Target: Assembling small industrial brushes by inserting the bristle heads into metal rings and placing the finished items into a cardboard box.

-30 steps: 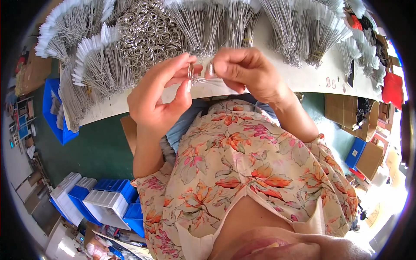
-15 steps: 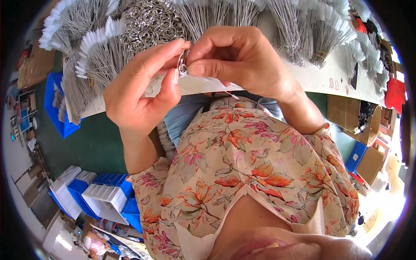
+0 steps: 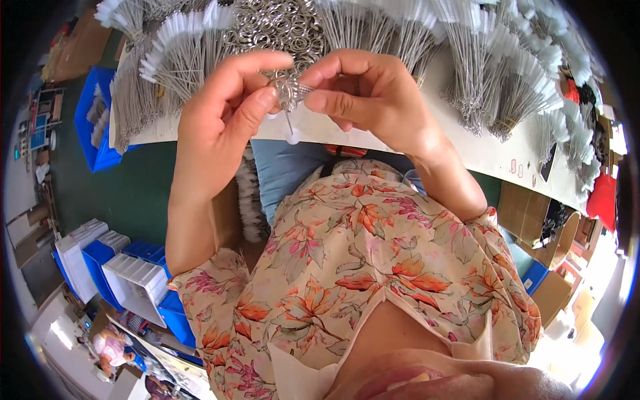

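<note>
In front of me, over the near edge of the table, my left hand and my right hand face each other around a small shiny metal ring. The thumb and a bent finger of my left hand pinch the ring's side, with the index finger raised above it. My right thumb and fingertips close on thin wire brushes beside the ring; the fingers hide part of them. Below the ring a thin wire with a white tip hangs down. Some blur covers the ring, so how the wires sit on it is unclear.
Behind my hands lies a heap of metal rings. Bundles of white-bristled wire brushes stand on both sides of it on the white table. A blue bin is at the left; white and blue crates lie lower left.
My left index finger has lifted off the ring. The white-tipped wire, earlier slanting under my right hand, now hangs below the ring. The view has shifted slightly.
</note>
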The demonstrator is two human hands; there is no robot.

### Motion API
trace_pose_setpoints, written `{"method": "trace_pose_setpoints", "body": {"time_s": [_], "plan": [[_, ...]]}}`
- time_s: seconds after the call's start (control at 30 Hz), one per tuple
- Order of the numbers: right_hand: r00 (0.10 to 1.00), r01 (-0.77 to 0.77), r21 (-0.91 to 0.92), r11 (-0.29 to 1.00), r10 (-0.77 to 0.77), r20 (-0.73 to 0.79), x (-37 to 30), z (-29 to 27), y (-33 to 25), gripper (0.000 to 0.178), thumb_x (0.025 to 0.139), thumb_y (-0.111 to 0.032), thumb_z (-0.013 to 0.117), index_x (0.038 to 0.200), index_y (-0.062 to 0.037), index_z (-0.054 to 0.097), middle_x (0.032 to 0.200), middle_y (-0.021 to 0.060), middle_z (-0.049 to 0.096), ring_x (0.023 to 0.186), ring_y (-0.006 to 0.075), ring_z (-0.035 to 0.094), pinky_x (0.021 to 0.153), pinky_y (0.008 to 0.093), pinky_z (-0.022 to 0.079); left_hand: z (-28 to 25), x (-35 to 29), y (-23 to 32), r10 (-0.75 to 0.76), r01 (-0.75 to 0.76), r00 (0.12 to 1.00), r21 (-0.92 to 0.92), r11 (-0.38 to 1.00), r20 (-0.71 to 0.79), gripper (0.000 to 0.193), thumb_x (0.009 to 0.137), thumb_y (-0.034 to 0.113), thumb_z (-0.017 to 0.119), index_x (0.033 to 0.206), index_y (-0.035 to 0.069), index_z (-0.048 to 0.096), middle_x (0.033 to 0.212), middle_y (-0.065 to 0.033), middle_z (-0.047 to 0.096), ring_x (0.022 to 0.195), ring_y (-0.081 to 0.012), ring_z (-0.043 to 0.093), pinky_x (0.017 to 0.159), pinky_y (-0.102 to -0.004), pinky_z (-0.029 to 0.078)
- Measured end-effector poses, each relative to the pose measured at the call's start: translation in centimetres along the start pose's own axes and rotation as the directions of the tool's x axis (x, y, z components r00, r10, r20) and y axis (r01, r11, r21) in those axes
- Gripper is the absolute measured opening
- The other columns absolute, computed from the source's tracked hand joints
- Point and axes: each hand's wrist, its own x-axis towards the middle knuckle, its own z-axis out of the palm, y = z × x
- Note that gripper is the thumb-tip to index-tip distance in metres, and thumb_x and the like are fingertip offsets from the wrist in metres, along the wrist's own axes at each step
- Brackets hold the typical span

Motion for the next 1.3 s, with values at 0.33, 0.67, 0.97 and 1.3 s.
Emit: {"method": "trace_pose_setpoints", "body": {"time_s": [0.33,0.67,0.97,1.3], "plan": [[0.984,-0.079,0.003,0.997,0.078,0.158,1.4,2.5,0.5,0.009,0.081,-0.007,0.063,0.088,-0.0025,0.064,0.071,0.0003,0.060,0.057,0.0039,0.053,0.047,0.0172,0.037,-2.1,-2.9,0.1,-0.091,0.075,0.991,-0.154,0.985,-0.101,0.016,0.089,0.012,0.053,0.102,0.003,0.055,0.071,-0.0008,0.054,0.053,-0.0038,0.040,0.048,-0.0170,0.033],[0.942,0.260,0.051,0.964,-0.264,0.206,2.9,9.2,4.4,0.009,0.078,-0.003,0.066,0.086,-0.0024,0.064,0.077,0.0025,0.061,0.066,0.0078,0.058,0.058,0.0203,0.047,-3.4,-7.9,-2.0,0.270,-0.380,0.878,-0.233,0.895,-0.394,0.018,0.091,0.011,0.046,0.090,-0.004,0.057,0.095,-0.0144,0.061,0.094,-0.0263,0.057,0.087,-0.0374,0.041],[0.879,0.469,-0.507,0.723,-0.325,0.350,5.7,13.3,12.5,0.011,0.075,-0.007,0.067,0.085,-0.0045,0.065,0.076,0.0081,0.061,0.065,0.0182,0.059,0.059,0.0256,0.046,-8.2,-15.8,-4.6,-0.029,-0.324,0.595,-0.273,0.906,-0.803,0.017,0.088,0.015,0.056,0.083,-0.001,0.060,0.086,-0.0107,0.062,0.067,-0.0135,0.059,0.061,-0.0253,0.051],[0.664,0.736,-0.674,0.055,-0.248,0.705,4.6,9.7,15.9,0.007,0.069,-0.008,0.066,0.074,-0.0113,0.062,0.060,0.0005,0.053,0.055,0.0175,0.052,0.053,0.0304,0.037,-9.5,-21.7,-28.6,-0.037,0.543,0.747,0.578,0.609,-0.663,0.015,0.082,0.017,0.052,0.083,0.005,0.061,0.078,-0.0157,0.063,0.072,-0.0294,0.063,0.065,-0.0383,0.049]]}}
